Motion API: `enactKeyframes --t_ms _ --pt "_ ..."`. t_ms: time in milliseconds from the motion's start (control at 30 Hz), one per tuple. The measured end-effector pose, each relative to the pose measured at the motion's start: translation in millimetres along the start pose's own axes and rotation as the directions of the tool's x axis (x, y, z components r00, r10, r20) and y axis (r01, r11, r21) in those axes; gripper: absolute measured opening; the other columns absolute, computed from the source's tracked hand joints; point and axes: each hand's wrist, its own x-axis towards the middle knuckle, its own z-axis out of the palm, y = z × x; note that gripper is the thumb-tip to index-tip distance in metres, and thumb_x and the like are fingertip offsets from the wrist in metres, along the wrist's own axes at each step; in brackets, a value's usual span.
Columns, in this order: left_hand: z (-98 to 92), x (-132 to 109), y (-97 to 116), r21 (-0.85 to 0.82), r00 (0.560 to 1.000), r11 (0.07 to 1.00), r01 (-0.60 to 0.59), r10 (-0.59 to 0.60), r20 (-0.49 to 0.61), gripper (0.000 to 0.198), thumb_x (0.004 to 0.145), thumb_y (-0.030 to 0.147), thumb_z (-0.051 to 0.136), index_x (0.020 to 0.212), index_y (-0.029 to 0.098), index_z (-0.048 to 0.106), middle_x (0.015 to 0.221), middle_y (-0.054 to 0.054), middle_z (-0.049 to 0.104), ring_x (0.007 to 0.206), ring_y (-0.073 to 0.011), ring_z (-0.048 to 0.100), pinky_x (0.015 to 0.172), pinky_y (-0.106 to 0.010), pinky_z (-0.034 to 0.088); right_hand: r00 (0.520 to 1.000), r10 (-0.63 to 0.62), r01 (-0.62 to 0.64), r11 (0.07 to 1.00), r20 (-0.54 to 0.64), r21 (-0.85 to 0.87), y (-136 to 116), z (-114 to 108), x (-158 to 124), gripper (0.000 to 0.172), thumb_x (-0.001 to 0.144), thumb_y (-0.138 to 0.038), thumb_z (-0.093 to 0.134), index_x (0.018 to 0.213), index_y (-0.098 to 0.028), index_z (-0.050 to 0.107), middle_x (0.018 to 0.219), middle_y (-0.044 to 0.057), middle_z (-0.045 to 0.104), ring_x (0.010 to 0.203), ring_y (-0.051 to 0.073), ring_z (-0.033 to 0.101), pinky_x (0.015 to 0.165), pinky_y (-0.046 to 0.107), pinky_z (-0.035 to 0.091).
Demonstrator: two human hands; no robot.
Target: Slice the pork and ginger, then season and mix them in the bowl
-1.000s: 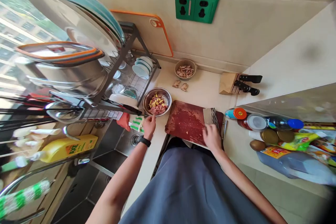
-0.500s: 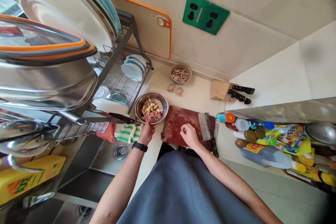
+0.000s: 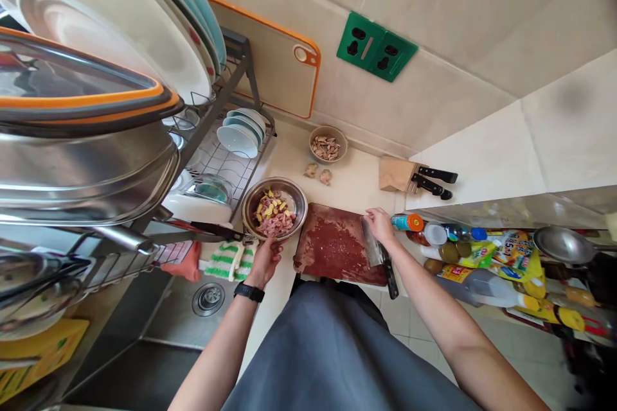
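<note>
At the near rim of a metal bowl (image 3: 303, 209), my left hand (image 3: 264, 263) is closed, fingers and thumb gripping the edge. Raw pink meat pieces (image 3: 279, 223) and yellow slices (image 3: 274, 207), possibly ginger, fill part of the bowl. A wet, dark red cutting board (image 3: 332, 241) lies to the right. On its right side rests a cleaver (image 3: 371, 247), its black handle towards me. My right hand (image 3: 379, 226) is at the far end of the blade, fingers curled together; anything pinched in them is hidden.
Behind the board sit two knobbly beige pieces (image 3: 318, 173) and a small basket of brownish pieces (image 3: 328, 146). A knife block (image 3: 398, 173) and an orange-capped bottle (image 3: 407, 223) stand at the right. The sink (image 3: 178, 308) and a dish rack (image 3: 250, 70) are at the left.
My right hand has moved right, from above the board to the far end of the cleaver. My left hand stays at the bowl's rim. The view has shifted slightly.
</note>
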Motion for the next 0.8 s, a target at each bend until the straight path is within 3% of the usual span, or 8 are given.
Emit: enactKeyframes --t_ms 133,300,400,467,567,633,700,800 --pt "4.3 6 0 -0.016 0.998 0.999 -0.041 0.04 -0.043 0.028 0.077 0.032 0.075 0.092 0.016 0.057 0.078 0.0 0.064 0.05 -0.0029 0.05 0.036 -0.011 0.02 0.992 -0.041 0.041 0.999 0.123 0.004 33 -3 2 0.02 0.087 -0.012 0.055 0.097 -0.014 0.072 0.098 0.007 0.07 0.07 0.012 0.063 0.073 0.024 0.048" --pt "8.8 13 2 -0.003 0.995 0.998 -0.063 0.063 -0.072 0.026 0.074 0.026 0.076 0.09 0.016 0.057 0.074 0.002 0.061 0.049 -0.003 0.049 0.037 -0.013 0.017 0.988 -0.062 0.062 0.998 0.142 0.009 32 1 19 0.024 0.089 -0.015 0.052 0.077 -0.019 0.072 0.087 0.009 0.071 0.081 0.02 0.066 0.081 0.033 0.049" --pt "8.4 15 3 -0.011 0.991 0.996 -0.094 0.092 -0.092 0.024 0.076 0.024 0.075 0.092 0.016 0.059 0.079 -0.001 0.065 0.054 -0.0056 0.054 0.04 -0.014 0.026 0.995 -0.057 0.056 0.998 0.087 0.018 21 -2 31 0.027 0.092 -0.018 0.048 0.076 -0.021 0.071 0.084 0.012 0.071 0.082 0.025 0.066 0.081 0.039 0.05" --pt "8.8 15 2 -0.021 0.985 0.988 -0.15 0.147 -0.091 0.028 0.077 0.025 0.075 0.1 0.016 0.061 0.092 -0.005 0.07 0.065 -0.0088 0.06 0.048 -0.015 0.038 0.998 -0.06 0.06 0.998 0.028 0.033 -5 2 34 0.028 0.095 -0.022 0.045 0.088 -0.019 0.072 0.093 0.015 0.071 0.088 0.025 0.066 0.084 0.04 0.05" --pt "11.7 11 -1 0.003 0.972 0.973 -0.233 0.232 -0.046 0.042 0.077 0.029 0.077 0.115 0.019 0.061 0.112 -0.009 0.069 0.082 -0.0136 0.064 0.059 -0.019 0.048 0.988 -0.153 0.152 0.983 -0.004 0.105 -76 26 29 0.029 0.098 -0.028 0.044 0.108 -0.019 0.069 0.11 0.011 0.069 0.103 0.021 0.064 0.093 0.036 0.05" --pt "15.2 4 -2 0.034 0.966 0.966 -0.256 0.257 -0.011 0.049 0.076 0.033 0.078 0.119 0.019 0.06 0.114 -0.011 0.069 0.082 -0.0151 0.065 0.057 -0.02 0.048 0.937 -0.342 0.32 0.918 0.063 0.233 -131 45 20 0.03 0.098 -0.023 0.042 0.113 -0.019 0.069 0.114 0.009 0.069 0.106 0.019 0.063 0.097 0.035 0.049" --pt "19.3 -7 -3 0.053 0.966 0.965 -0.257 0.256 0.027 0.049 0.076 0.035 0.078 0.118 0.018 0.061 0.109 -0.011 0.07 0.078 -0.0156 0.064 0.054 -0.02 0.046 0.845 -0.503 0.442 0.849 0.183 0.289 -175 57 8 0.037 0.095 -0.013 0.039 0.117 -0.021 0.068 0.117 0.007 0.069 0.109 0.018 0.063 0.1 0.035 0.049" --pt "25.3 -27 -5 0.083 0.969 0.97 -0.23 0.22 0.115 0.043 0.075 0.033 0.078 0.112 0.016 0.065 0.1 -0.011 0.071 0.074 -0.0164 0.064 0.053 -0.022 0.045 0.83 -0.519 0.485 0.852 0.204 0.195 -202 52 -13 0.051 0.088 -0.013 0.049 0.138 -0.023 0.055 0.144 0.009 0.053 0.133 0.023 0.047 0.112 0.044 0.039"
